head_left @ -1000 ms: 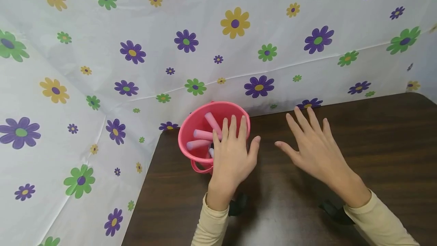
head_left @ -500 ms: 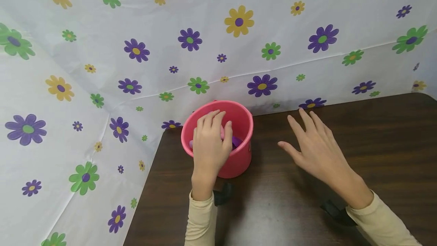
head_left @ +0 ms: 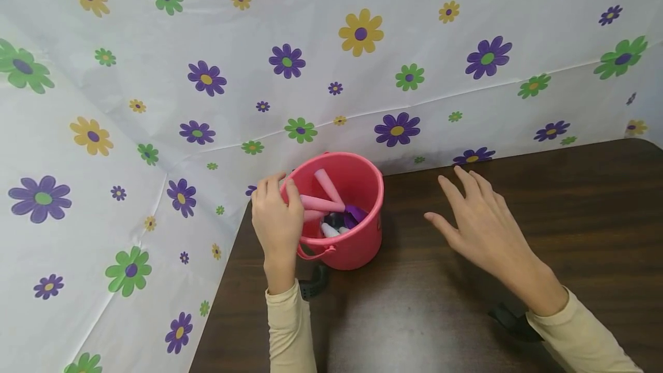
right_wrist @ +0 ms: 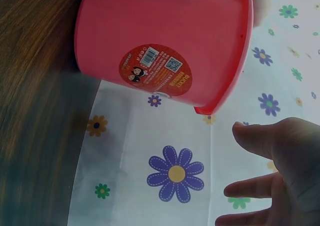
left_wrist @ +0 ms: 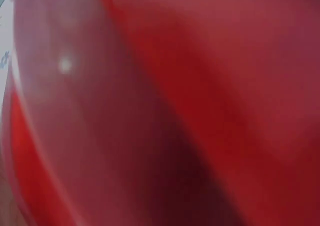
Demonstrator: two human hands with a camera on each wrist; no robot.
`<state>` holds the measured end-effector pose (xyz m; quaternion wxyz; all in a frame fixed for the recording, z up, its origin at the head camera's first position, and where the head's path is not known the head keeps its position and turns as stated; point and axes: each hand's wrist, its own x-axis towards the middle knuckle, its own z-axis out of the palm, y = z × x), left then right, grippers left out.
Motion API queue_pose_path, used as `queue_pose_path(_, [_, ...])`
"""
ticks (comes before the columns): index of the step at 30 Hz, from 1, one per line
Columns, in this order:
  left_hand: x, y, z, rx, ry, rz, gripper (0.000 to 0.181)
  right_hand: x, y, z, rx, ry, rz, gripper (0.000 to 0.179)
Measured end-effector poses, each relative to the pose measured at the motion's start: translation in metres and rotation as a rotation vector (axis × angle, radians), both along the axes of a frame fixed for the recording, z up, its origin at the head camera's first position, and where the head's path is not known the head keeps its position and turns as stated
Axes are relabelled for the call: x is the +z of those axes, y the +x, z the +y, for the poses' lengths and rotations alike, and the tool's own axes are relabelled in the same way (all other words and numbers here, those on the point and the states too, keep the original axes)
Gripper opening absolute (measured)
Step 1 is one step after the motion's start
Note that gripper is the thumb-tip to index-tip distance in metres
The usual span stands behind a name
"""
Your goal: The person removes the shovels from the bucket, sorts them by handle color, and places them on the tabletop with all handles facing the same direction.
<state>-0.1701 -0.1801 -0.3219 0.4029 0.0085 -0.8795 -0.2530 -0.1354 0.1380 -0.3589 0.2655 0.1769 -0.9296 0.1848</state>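
A pink bucket (head_left: 362, 240) stands upright on the dark wooden table (head_left: 414, 332), against the backdrop. Inside it lie several pink rods (head_left: 322, 203), a purple object (head_left: 354, 215) and a white object (head_left: 329, 230). My left hand (head_left: 278, 217) is at the bucket's left rim with fingers bent and the thumb beside the rim; I cannot tell whether it grips. Close, blurred pink bucket wall (left_wrist: 240, 86) fills the left wrist view. To the right of the bucket, my right hand (head_left: 481, 229) hovers above the table, fingers spread and holding nothing.
A white backdrop (head_left: 311, 10) with purple, green and yellow flowers rises behind and left of the table. The bucket's pink handle (head_left: 316, 255) hangs at its front left. A round red label (right_wrist: 155, 69) is on the bucket's side.
My left hand has moved left from over the bucket to its left rim, uncovering the pink rods inside. My right hand has stayed nearly in place, its fingers slightly more bent.
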Motion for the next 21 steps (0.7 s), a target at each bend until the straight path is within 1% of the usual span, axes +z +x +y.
queue_pose_path(4, [-0.003, -0.002, -0.008, 0.014, 0.048, -0.040, 0.036, 0.000, 0.000, 0.000, -0.002, -0.001, 0.006, 0.069])
queue_pose_path(11, [-0.006, -0.007, -0.017, -0.005, 0.153, -0.133, 0.035, 0.000, 0.000, 0.000, -0.004, 0.000, 0.013, 0.069])
queue_pose_path(16, [-0.008, -0.010, -0.021, -0.027, 0.231, -0.170, 0.035, 0.000, 0.000, 0.000, -0.001, -0.001, 0.004, 0.070])
queue_pose_path(21, [-0.012, -0.013, -0.023, -0.030, 0.257, -0.201, 0.035, 0.000, 0.001, -0.001, -0.004, 0.000, -0.008, 0.069])
